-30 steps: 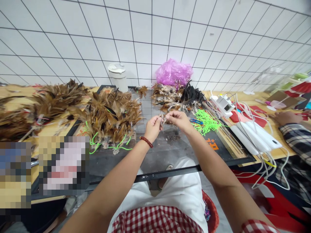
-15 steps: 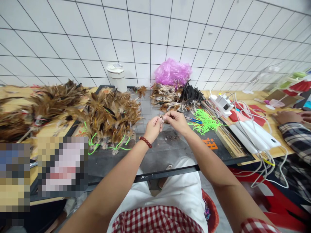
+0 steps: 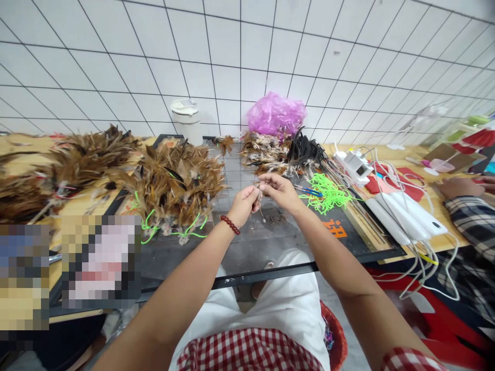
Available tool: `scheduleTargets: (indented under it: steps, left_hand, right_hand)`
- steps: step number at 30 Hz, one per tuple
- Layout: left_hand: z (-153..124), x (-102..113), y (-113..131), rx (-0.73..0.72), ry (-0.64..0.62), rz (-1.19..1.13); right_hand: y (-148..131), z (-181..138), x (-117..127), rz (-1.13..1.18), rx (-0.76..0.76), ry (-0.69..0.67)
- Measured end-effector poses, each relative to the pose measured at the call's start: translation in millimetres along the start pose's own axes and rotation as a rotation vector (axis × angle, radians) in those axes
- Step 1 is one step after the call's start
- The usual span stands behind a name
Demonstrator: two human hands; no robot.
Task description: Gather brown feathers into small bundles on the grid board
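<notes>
Over the middle of the dark board, my left hand (image 3: 244, 202) and my right hand (image 3: 279, 190) meet fingertip to fingertip. Both are closed in a pinch on a small, thin brownish feather (image 3: 261, 210), whose lower end hangs below the fingers. Most of it is hidden by my fingers. Left of my hands lies a large heap of brown feathers (image 3: 178, 180), with bright green strings (image 3: 191, 229) at its near edge. To the right, a tangle of green string (image 3: 328, 193) lies beside a blue-handled tool (image 3: 311, 191).
Behind my hands are pale and black feathers (image 3: 305, 149) and a pink plastic bag (image 3: 275, 114). A white lidded cup (image 3: 187, 121) stands by the tiled wall. Cables and a white power strip (image 3: 406, 219) lie right, near another person's checked sleeve (image 3: 469, 219). More feathers (image 3: 88, 159) lie left.
A thin end of the feather now shows below my fingertips. My hands have stayed almost in place, still pinched together, and the view has shifted slightly.
</notes>
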State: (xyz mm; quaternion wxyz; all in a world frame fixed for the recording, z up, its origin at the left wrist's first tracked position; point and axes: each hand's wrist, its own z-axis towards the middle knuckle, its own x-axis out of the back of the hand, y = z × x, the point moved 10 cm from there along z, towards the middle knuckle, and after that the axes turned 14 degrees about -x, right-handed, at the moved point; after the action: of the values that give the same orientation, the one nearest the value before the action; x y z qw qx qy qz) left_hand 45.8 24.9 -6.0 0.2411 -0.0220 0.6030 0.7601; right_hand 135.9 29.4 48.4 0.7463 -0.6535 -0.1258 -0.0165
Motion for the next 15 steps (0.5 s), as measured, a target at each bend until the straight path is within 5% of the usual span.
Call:
scheduleTargets:
  steps: [5, 15]
  left_hand:
    - [-3.9, -5.1, -1.2, 0.061, -0.030, -0.061]
    - [-4.4, -6.0, -1.0, 0.059, -0.010, -0.081]
  right_hand:
    - [-10.7, -2.5, -1.7, -0.118, 0.120, -0.037]
    - [-21.2, -6.1, 12.8, -0.309, 0.210, 0.166]
